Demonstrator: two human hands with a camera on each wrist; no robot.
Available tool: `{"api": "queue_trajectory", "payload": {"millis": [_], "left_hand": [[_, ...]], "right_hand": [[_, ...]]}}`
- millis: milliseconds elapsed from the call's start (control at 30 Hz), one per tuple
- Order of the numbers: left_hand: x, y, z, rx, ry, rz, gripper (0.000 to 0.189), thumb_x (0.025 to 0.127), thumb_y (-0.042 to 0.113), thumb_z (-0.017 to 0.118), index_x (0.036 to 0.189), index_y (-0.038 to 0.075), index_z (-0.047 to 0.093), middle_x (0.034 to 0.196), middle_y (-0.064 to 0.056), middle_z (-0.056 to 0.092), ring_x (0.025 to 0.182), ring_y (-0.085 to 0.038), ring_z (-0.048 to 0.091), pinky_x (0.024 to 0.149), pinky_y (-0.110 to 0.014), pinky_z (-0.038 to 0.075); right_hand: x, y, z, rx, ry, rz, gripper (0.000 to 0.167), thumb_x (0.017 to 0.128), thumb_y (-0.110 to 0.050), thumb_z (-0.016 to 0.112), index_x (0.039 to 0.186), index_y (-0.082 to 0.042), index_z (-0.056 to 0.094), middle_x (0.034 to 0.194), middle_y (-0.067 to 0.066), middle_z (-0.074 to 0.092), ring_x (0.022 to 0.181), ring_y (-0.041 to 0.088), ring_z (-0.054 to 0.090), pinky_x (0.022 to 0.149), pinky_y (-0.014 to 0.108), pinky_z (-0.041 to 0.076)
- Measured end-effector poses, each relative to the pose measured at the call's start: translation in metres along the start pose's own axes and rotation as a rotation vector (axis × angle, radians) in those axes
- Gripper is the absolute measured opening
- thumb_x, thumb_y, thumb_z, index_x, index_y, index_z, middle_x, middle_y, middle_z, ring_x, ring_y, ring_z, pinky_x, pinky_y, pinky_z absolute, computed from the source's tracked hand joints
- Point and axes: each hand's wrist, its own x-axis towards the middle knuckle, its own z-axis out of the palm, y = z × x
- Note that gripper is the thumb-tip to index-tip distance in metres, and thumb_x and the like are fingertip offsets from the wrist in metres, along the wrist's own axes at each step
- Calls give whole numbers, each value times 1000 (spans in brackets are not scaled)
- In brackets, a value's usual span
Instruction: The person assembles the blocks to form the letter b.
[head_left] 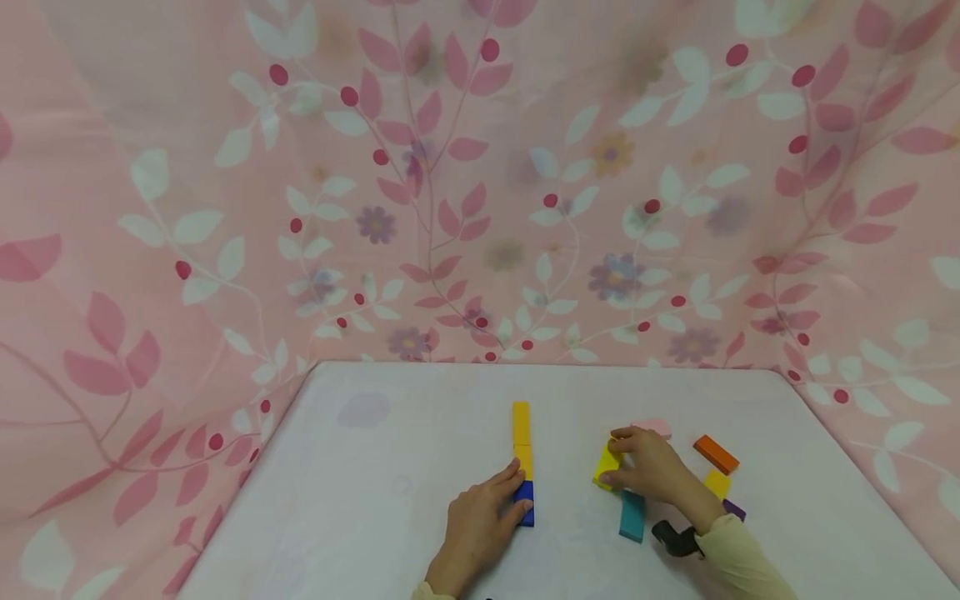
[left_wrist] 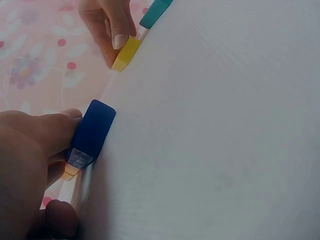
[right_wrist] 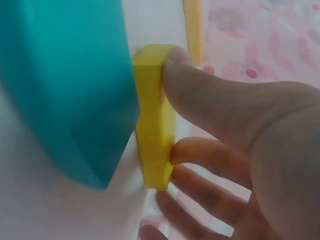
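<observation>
Two orange-yellow blocks, the far one (head_left: 521, 423) and the near one (head_left: 524, 457), lie end to end in a line on the white table. A blue block (head_left: 528, 492) continues that line at its near end. My left hand (head_left: 478, 521) holds the blue block between thumb and fingers, its fingertips reaching beside the near orange-yellow block. To the right, my right hand (head_left: 654, 468) pinches a bright yellow block (right_wrist: 152, 117), thumb at one end and fingers towards the other. A teal block (head_left: 632, 517) lies just nearer than the yellow one.
Right of my right hand lie an orange block (head_left: 716, 454), another yellow block (head_left: 717, 483) and a purple block (head_left: 735, 509), the latter two partly hidden by the arm. Behind that hand is a pink piece (head_left: 652, 427). A pink floral cloth (head_left: 480, 250) hangs behind the table (head_left: 337, 500).
</observation>
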Motion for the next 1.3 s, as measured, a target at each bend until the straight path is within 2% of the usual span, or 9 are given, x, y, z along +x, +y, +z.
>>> {"api": "queue_trajectory", "payload": {"millis": [233,400,533,800,1067,1300], "left_hand": [[1,-2,1,26,-7,2,48,98,43,75,141,21,70,152,13,60,127,-24,70,72,-27,58],[1,-2,1,29,-6,-6,48,98,43,75,141,22,70,152,14,60,127,-22,70,76,-32,60],[0,0,0,24,-6,-8,47,98,42,75,140,21,71,151,13,61,127,-23,70,79,-36,62],[2,0,0,17,-47,-36,47,98,44,75,141,24,70,153,15,59,129,-21,69,80,-35,61],[0,-1,-1,28,-41,-18,45,99,44,74,140,24,71,153,15,60,126,-23,71,73,-30,58],[1,0,-3,31,-58,-32,46,99,43,74,140,25,71,153,16,59,126,-22,71,73,-30,59]], "right_hand": [[20,-4,12,42,-9,37,52,89,-28,87,128,4,73,144,24,65,134,49,60,111,66,47],[41,-5,15,10,0,-7,48,90,-22,86,127,6,73,142,29,65,132,54,60,111,68,46],[58,-4,17,13,-6,-3,47,89,-19,86,127,5,73,142,32,64,130,58,59,109,70,46],[89,-3,21,-6,-16,79,47,94,-19,81,135,2,70,146,31,61,134,55,56,114,69,42],[119,-1,26,-22,-51,182,50,99,-23,77,143,-4,65,156,26,54,139,53,50,117,66,40],[137,2,29,-12,-43,190,52,100,-27,75,145,-4,64,158,27,51,141,55,48,117,68,40]]}}
